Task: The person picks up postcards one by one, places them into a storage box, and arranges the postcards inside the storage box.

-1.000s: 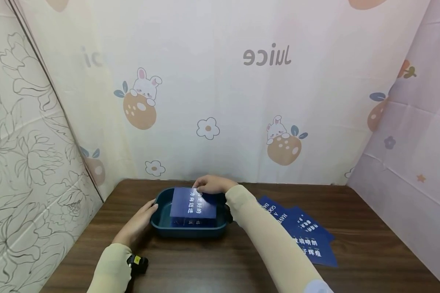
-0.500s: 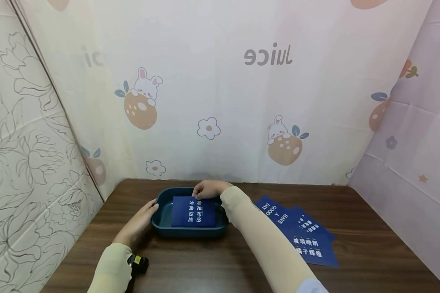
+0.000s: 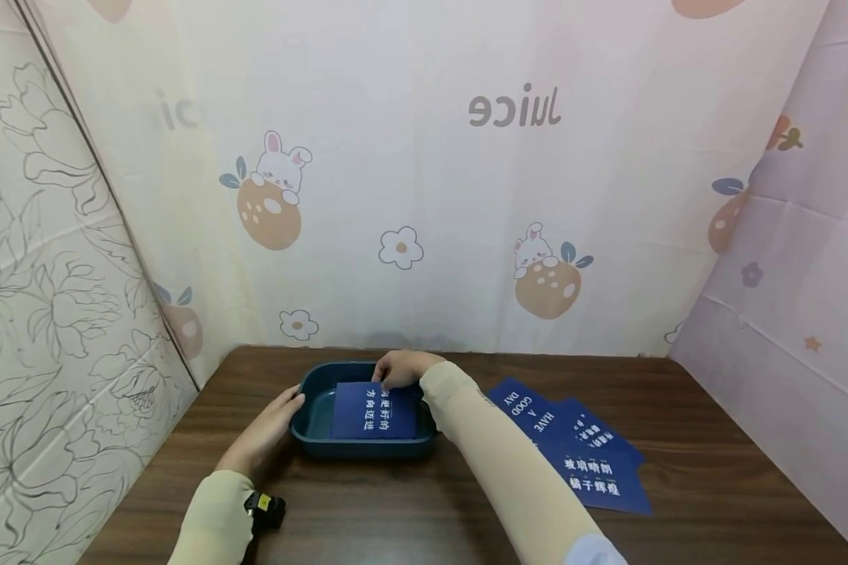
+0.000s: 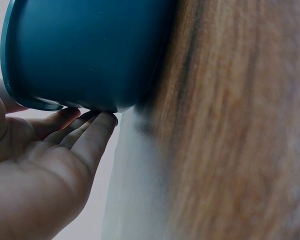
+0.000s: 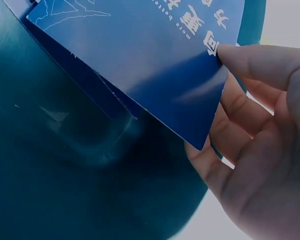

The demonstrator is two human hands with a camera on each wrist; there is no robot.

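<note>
A dark teal tray [image 3: 367,449] stands on the table toward its back edge. My left hand [image 3: 272,424] holds its left end, thumb over the rim and fingers against the outer wall [image 4: 90,50]. Over the tray's right rear part, my right hand [image 3: 404,369] pinches a blue card [image 3: 356,412] with white lettering by its far edge. In the right wrist view the thumb lies on the card's printed face [image 5: 140,60] and the fingers behind it. At least one more blue card [image 5: 75,70] shows beneath it in the tray.
Several blue cards [image 3: 593,475] with white lettering lie overlapping on the wooden table [image 3: 367,510], right of my right forearm. A printed curtain [image 3: 410,196] hangs directly behind the table. Another patterned cloth [image 3: 49,298] is at the left.
My right hand has lowered the card into the tray, over the card beneath, and drawn slightly nearer. My left hand has stayed on the tray's left end.
</note>
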